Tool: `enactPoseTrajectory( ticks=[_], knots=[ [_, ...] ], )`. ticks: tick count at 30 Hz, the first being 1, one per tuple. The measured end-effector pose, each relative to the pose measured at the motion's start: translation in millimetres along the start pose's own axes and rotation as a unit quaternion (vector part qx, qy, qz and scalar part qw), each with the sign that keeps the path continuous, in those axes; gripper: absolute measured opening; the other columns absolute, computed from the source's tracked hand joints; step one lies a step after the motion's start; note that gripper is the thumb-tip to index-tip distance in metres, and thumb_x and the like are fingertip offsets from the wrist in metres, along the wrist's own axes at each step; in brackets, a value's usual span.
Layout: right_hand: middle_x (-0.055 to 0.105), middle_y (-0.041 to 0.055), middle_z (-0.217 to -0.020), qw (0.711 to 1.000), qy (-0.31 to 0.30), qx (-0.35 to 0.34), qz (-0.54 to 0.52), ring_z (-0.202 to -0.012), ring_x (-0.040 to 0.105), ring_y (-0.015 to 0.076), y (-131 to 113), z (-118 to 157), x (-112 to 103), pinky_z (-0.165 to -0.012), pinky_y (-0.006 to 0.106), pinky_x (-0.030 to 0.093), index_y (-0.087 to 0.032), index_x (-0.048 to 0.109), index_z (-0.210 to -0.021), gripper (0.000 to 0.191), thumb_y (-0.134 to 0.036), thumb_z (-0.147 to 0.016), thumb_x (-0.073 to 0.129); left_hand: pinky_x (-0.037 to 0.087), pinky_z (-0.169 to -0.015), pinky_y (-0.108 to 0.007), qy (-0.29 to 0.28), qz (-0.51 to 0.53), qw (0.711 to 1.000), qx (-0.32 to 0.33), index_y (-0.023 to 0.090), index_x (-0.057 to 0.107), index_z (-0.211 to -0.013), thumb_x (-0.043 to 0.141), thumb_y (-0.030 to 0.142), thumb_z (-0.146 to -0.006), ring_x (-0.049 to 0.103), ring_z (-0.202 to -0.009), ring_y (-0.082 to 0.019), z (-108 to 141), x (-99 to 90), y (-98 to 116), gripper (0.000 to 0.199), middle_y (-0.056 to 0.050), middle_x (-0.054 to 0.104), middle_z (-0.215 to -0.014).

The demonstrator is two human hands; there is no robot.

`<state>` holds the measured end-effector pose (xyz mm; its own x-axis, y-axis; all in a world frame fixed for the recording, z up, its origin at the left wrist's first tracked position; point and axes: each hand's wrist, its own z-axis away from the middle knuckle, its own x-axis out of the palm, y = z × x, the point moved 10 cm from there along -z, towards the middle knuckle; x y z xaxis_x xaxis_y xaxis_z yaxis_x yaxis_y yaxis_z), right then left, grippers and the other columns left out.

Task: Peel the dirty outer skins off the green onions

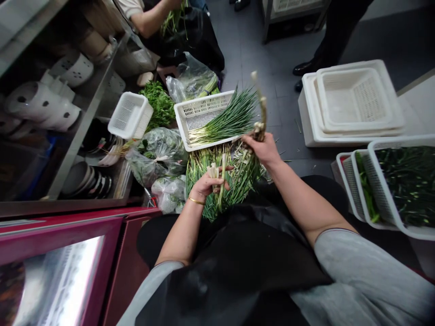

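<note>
My left hand (203, 184), with a thin gold bangle at the wrist, is closed around a small bunch of scallions (220, 180), their white ends pointing up. To its right, my right hand (265, 148) is wrapped around brownish, bulb-ended stalks (261, 120) that stick up above the fist. A loose heap of unsorted scallions (197, 174) with dirty roots lies beneath both hands. Just beyond it sits a white perforated basket (200, 108), where scallions (227, 120) lie side by side, white ends to the left and green tops over the right rim.
Bagged vegetables (158, 151), leafy greens (158, 104) and a small white basket (131, 115) stand at the left, beside a metal shelf (91, 108). Stacked white tubs (353, 99) and crates of greens (404, 181) are at the right. Another person's arm (152, 18) shows at the top.
</note>
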<state>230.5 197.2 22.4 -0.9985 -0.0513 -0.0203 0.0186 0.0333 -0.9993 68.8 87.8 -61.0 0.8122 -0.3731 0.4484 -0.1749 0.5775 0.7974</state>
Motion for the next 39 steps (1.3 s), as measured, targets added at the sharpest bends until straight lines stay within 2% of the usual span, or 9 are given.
enactPoseTrajectory(
  ticks=[3,7,9,13,17,21,25,33,39],
  knots=[
    [0.058,0.0012,-0.061,0.999,0.045,0.015,-0.010,-0.048,0.045,0.0105,4.4,-10.2,-27.3,-0.047,0.026,0.037,-0.019,0.061,-0.075,0.037,-0.055,-0.075,0.067,0.025,-0.035,-0.019,0.014,-0.013,1.000,-0.006,0.007,0.050,-0.133,0.078,0.033,-0.066,0.042,-0.034,-0.005,2.9,-10.8,-4.3,0.078,-0.009,0.072,-0.068],
    [0.055,0.0019,-0.054,0.975,-0.086,0.064,0.194,-0.055,0.053,0.0164,28.1,-16.1,-16.4,-0.054,0.029,0.041,-0.018,0.061,-0.062,0.035,-0.046,-0.060,0.082,0.026,-0.036,-0.019,0.050,-0.029,0.998,0.010,0.009,0.064,-0.108,0.079,0.038,-0.065,0.044,-0.036,-0.005,5.1,-21.6,0.0,0.054,-0.008,0.071,-0.068],
    [0.058,0.0026,-0.059,0.958,-0.088,0.051,0.267,-0.064,0.057,0.0193,29.1,-13.7,-10.4,-0.062,0.030,0.043,-0.018,0.064,-0.067,0.032,-0.040,-0.057,0.084,0.028,-0.037,-0.020,0.072,-0.047,0.996,0.026,0.009,0.068,-0.092,0.078,0.043,-0.066,0.044,-0.037,-0.004,4.8,-22.3,7.9,0.043,-0.008,0.070,-0.069],
    [0.066,0.0038,-0.079,0.984,-0.096,-0.048,0.142,-0.074,0.058,0.0170,0.1,5.6,30.6,-0.071,0.030,0.045,-0.016,0.067,-0.091,0.030,-0.040,-0.073,0.069,0.028,-0.038,-0.021,0.100,-0.121,0.987,0.027,0.010,0.067,-0.076,0.079,0.043,-0.066,0.044,-0.041,-0.005,-2.0,-11.2,18.8,0.037,-0.005,0.066,-0.068],
    [0.063,0.0021,-0.075,0.986,-0.149,-0.044,0.056,-0.070,0.055,0.0148,-7.6,22.1,71.6,-0.068,0.028,0.045,-0.016,0.062,-0.080,0.025,-0.039,-0.071,0.068,0.027,-0.040,-0.021,0.116,-0.165,0.979,0.023,0.013,0.060,-0.065,0.085,0.037,-0.057,0.040,-0.041,-0.005,-9.3,-1.7,24.3,0.036,0.001,0.057,-0.055],
    [0.056,-0.0018,-0.067,0.993,-0.098,0.030,-0.049,-0.060,0.050,0.0112,3.9,7.9,48.6,-0.058,0.025,0.042,-0.018,0.060,-0.086,0.032,-0.043,-0.070,0.071,0.039,-0.050,-0.024,0.150,-0.167,0.970,0.090,0.014,0.059,-0.058,0.079,0.046,-0.065,0.052,-0.053,-0.011,8.8,-15.0,52.9,0.038,-0.003,0.060,-0.057],
    [0.056,-0.0045,-0.065,0.955,-0.138,0.137,-0.225,-0.050,0.046,0.0078,19.4,0.7,34.7,-0.049,0.022,0.040,-0.018,0.059,-0.099,0.035,-0.032,-0.069,0.071,0.050,-0.071,-0.032,0.159,-0.113,0.962,0.189,0.016,0.053,-0.051,0.074,0.056,-0.067,0.064,-0.081,-0.022,37.4,-24.7,88.1,0.048,-0.009,0.066,-0.066],
    [0.074,0.0077,-0.101,0.912,-0.223,0.157,-0.305,-0.097,0.069,0.0212,14.3,31.1,82.1,-0.081,0.035,0.057,-0.020,0.063,-0.107,0.041,-0.033,-0.069,0.075,0.037,-0.045,-0.023,0.242,-0.136,0.953,0.121,0.013,0.068,-0.083,0.081,0.037,-0.061,0.043,-0.046,-0.008,-2.3,-2.5,48.4,0.035,0.003,0.055,-0.057],
    [0.072,0.0046,-0.079,0.956,-0.159,0.165,-0.184,-0.068,0.068,0.0175,36.1,20.3,68.8,-0.062,0.032,0.057,-0.017,0.064,-0.097,0.050,-0.044,-0.060,0.084,0.032,-0.042,-0.022,0.266,-0.132,0.945,0.135,0.013,0.065,-0.069,0.079,0.025,-0.056,0.043,-0.046,-0.007,-10.4,-17.4,43.5,0.023,0.001,0.058,-0.057]
  ],
)
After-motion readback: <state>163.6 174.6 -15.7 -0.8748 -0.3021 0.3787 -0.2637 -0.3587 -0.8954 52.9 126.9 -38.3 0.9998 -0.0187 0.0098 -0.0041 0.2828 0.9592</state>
